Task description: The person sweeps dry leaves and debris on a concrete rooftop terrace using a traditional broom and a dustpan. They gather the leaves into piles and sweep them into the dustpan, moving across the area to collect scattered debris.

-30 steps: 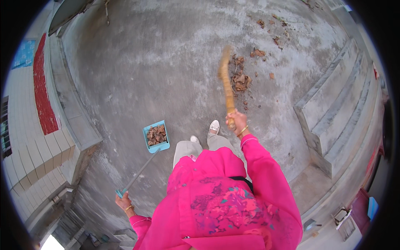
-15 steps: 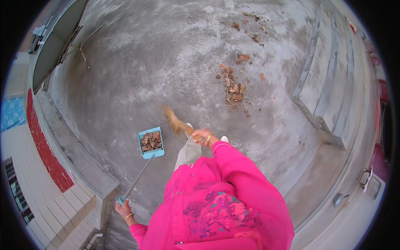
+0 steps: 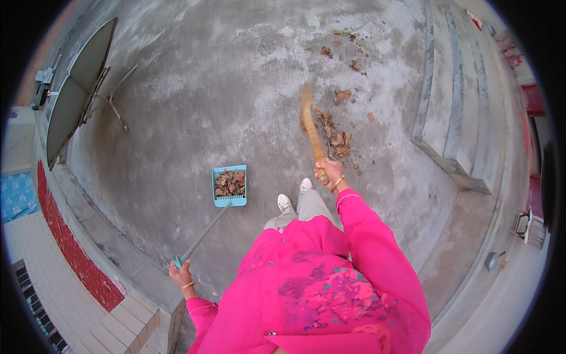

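Note:
My left hand [image 3: 181, 275] is closed around the top of the long handle of a light blue dustpan [image 3: 238, 202]. Dry brown leaves [image 3: 230, 183] fill much of the pan, which rests on the concrete ahead of my feet, to the left. In my right hand [image 3: 329, 171] I grip a straw hand broom [image 3: 311, 125] by its thick end. Its tip, blurred by motion, points away from me, just left of a loose heap of dry leaves [image 3: 340, 140] on the ground.
More scattered leaves [image 3: 355, 65] lie farther off. Concrete steps [image 3: 451, 141] rise on the right. On the left stand a large satellite dish [image 3: 79, 82] and a low tiled ledge with a red band [image 3: 76, 242].
My right hand has swung the broom from near the dustpan rightward and forward to the leaf heap. In the picture the dustpan and my left hand sit slightly higher and farther right.

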### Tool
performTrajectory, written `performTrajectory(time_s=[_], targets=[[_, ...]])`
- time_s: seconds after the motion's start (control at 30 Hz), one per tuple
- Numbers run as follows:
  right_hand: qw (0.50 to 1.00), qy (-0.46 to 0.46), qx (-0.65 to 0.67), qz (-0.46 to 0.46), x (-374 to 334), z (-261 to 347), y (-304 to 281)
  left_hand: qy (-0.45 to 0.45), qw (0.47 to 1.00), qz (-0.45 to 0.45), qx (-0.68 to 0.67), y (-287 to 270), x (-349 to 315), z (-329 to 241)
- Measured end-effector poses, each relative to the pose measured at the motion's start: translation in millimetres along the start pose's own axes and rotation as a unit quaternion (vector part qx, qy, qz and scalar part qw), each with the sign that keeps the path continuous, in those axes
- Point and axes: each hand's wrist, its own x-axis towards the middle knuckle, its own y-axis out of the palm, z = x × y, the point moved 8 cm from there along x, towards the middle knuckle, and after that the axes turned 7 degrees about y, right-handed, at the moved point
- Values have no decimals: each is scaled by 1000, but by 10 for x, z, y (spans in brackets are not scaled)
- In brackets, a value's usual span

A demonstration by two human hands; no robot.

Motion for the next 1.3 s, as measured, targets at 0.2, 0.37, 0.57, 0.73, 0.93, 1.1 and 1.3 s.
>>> performTrajectory(time_s=[0.2, 0.37, 0.57, 0.73, 0.93, 1.1, 1.3], targets=[[985, 134, -23, 105, 123, -371, 756, -21, 999, 1, 48, 326, 540, -222], [966, 236, -79, 76, 566, -532, 1205, -75, 996, 13, 43, 514, 871, -440], [979, 202, 24, 29, 982, 228, 828, -49, 995, 43, 69, 608, 1629, -842], [994, 103, 8, -19, 1220, 670, 789, -21, 983, 70, 166, 780, 2136, -1005], [980, 137, 106, 94, 1488, 613, 1486, 30, 993, 83, 83, 1054, 2792, -1369], [966, 200, 162, 29, 1878, 514, 1774, 69, 977, 171, 111, 1410, 3403, -2056], [951, 148, 265, 59, 1570, 524, 882, 140, 950, 258, 110, 2164, 3883, -2890]])
